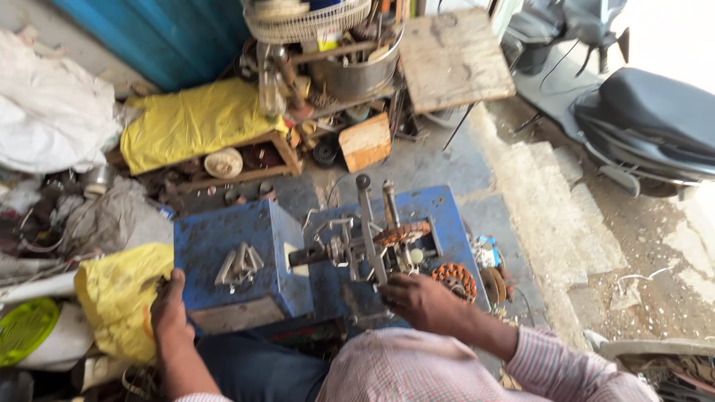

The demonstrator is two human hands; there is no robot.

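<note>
Beside blue winding machine (246,253): left hand (170,309) clasped box edge; right hand (421,300) closed on crank base. Risk judged: fingers near copper-wound stator (402,234) could snag.

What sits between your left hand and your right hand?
In the head view, the blue metal box lies between left hand and right hand.
</note>
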